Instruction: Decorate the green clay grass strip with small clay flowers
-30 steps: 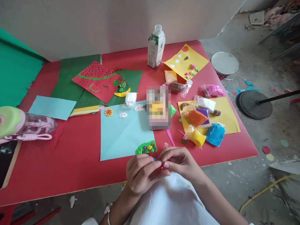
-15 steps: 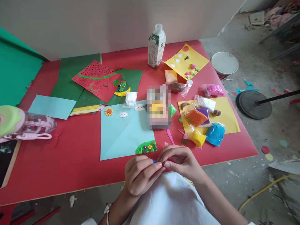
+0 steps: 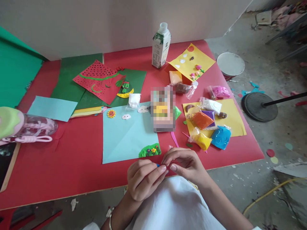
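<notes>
Left hand [image 3: 144,179]: pinches small blue clay bit [image 3: 158,165].
Right hand [image 3: 185,163]: fingertips pressed against same bit.
Advice: roll gently, evenly, above red table [image 3: 72,166].

Both forearms are bare from elbow to fingers, with no sleeves showing. The left hand [image 3: 144,179] has short, plain nails; a thin silver-coloured metal bangle [image 3: 110,217] circles its wrist, toward seven o'clock from the hand. The right hand [image 3: 185,164] wears no ring or band, and its nails are short too. A plain white cloth garment [image 3: 176,207] covers the lap at six o'clock.
</notes>
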`<state>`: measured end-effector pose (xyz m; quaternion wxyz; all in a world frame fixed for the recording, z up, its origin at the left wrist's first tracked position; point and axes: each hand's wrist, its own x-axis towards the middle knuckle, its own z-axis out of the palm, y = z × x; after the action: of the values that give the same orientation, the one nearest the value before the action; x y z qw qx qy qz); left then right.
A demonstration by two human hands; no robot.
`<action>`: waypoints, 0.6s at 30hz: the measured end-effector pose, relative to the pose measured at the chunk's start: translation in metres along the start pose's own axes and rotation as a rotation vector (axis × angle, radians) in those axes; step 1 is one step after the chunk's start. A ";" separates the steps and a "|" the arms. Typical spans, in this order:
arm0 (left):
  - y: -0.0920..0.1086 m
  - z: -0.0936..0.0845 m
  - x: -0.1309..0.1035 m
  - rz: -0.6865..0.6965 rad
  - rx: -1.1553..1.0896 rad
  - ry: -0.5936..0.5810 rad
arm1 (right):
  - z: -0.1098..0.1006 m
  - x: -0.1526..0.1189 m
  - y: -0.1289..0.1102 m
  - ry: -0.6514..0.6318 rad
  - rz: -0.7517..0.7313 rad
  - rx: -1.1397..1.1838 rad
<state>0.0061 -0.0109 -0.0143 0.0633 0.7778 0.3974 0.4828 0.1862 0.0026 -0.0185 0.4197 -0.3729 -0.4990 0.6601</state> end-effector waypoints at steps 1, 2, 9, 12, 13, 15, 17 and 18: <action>0.000 0.000 0.000 -0.003 -0.003 0.002 | 0.000 0.000 0.001 -0.002 0.004 0.008; 0.000 0.000 0.000 -0.006 -0.006 0.003 | 0.000 0.000 0.001 -0.005 0.006 0.016; -0.001 0.001 0.000 -0.023 -0.009 -0.003 | 0.001 0.002 0.003 0.002 0.013 0.040; -0.003 0.002 -0.002 -0.026 -0.024 0.012 | 0.001 0.002 0.003 0.012 0.021 0.039; -0.003 0.002 -0.003 -0.027 -0.026 0.020 | 0.002 0.002 0.003 0.013 0.023 0.038; -0.003 0.002 -0.004 -0.043 -0.024 0.020 | 0.004 0.002 0.003 0.012 0.028 0.040; -0.003 0.002 -0.004 -0.068 -0.023 0.012 | 0.005 0.003 0.003 0.012 0.030 0.041; -0.003 0.002 -0.005 -0.079 -0.026 0.011 | 0.006 0.003 0.002 0.011 0.027 0.038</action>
<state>0.0053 -0.0118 -0.0203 0.0903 0.7581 0.4216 0.4893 0.1796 0.0030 -0.0197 0.4206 -0.3752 -0.4791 0.6729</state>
